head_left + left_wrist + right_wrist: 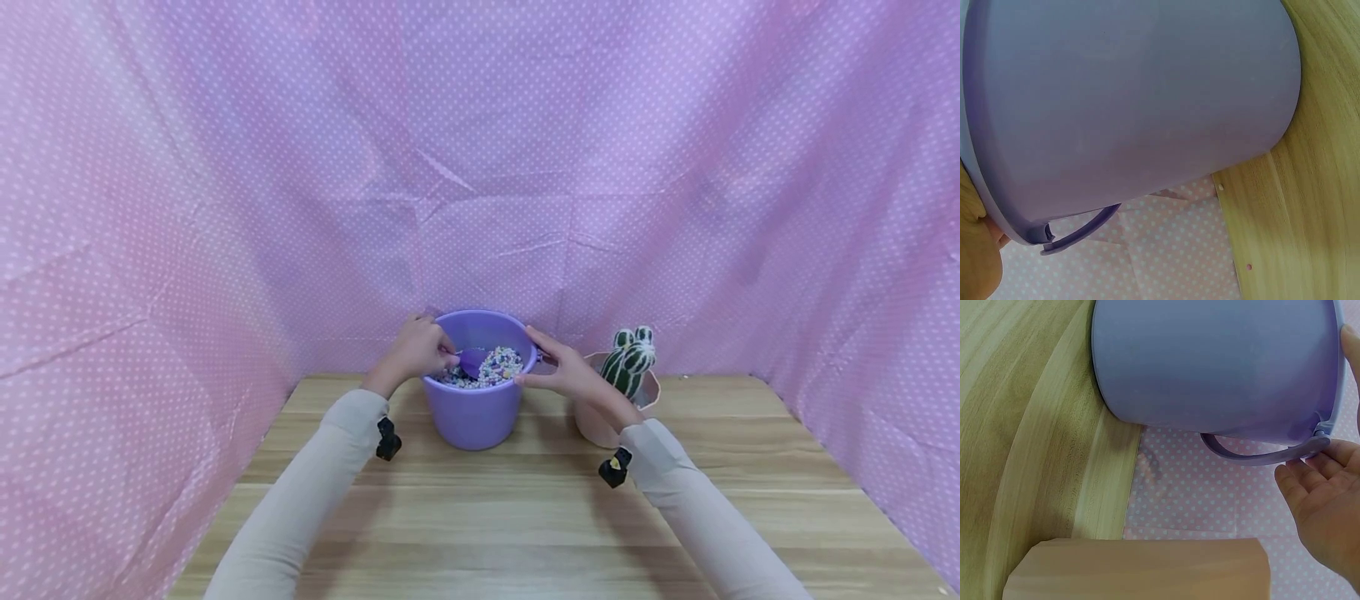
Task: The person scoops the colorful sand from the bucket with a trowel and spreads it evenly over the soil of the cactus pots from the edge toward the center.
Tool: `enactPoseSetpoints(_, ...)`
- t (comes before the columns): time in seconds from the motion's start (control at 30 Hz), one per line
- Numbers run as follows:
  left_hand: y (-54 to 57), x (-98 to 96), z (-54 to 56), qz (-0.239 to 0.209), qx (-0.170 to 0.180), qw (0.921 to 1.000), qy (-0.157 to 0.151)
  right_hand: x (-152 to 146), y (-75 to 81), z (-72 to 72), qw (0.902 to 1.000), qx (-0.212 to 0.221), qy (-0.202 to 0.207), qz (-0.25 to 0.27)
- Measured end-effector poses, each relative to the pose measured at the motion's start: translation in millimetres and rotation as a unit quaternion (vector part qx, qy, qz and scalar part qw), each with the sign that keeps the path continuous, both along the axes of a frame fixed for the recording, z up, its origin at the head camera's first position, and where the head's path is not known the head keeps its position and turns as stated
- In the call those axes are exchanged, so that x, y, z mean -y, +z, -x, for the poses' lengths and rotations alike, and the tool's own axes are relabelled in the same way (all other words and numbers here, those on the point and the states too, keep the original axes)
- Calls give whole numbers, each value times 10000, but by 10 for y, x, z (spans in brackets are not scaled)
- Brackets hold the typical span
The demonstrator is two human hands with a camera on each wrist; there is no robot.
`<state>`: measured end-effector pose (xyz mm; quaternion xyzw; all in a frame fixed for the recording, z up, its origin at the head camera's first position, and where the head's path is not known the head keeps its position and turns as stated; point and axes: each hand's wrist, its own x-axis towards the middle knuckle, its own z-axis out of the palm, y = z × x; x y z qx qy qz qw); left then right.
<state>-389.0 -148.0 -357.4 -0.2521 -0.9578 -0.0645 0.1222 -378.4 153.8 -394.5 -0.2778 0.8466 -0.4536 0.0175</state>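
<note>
A purple bucket [475, 417] stands on the table, partly filled with small multicoloured beads or pellets [501, 365]. Over its left rim reaches my left hand [425, 348], whose fingers pinch a darker purple scoop [472, 362] that lies in the pellets. My right hand [562, 371] rests at the bucket's right rim with thumb and fingers spread. In the right wrist view, the fingers touch the purple bucket handle [1260, 457], which hangs down the side. Only a small part of the left hand [979, 250] shows in the left wrist view, and the scoop is hidden there.
Close to my right forearm is a pale pink pot [596, 425] holding a green and white cactus [630, 362]. Two tiny pellets [1249, 267] lie near the wooden table's [480, 517] edge. Pink dotted cloth [487, 167] hangs behind and at both sides.
</note>
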Motion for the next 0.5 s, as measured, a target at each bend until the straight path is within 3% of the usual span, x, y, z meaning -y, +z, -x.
enactPoseSetpoints(0.5,-41,22,-6,-224,-336,9992,-17,3,5,-10,10000,-26,-21,-54)
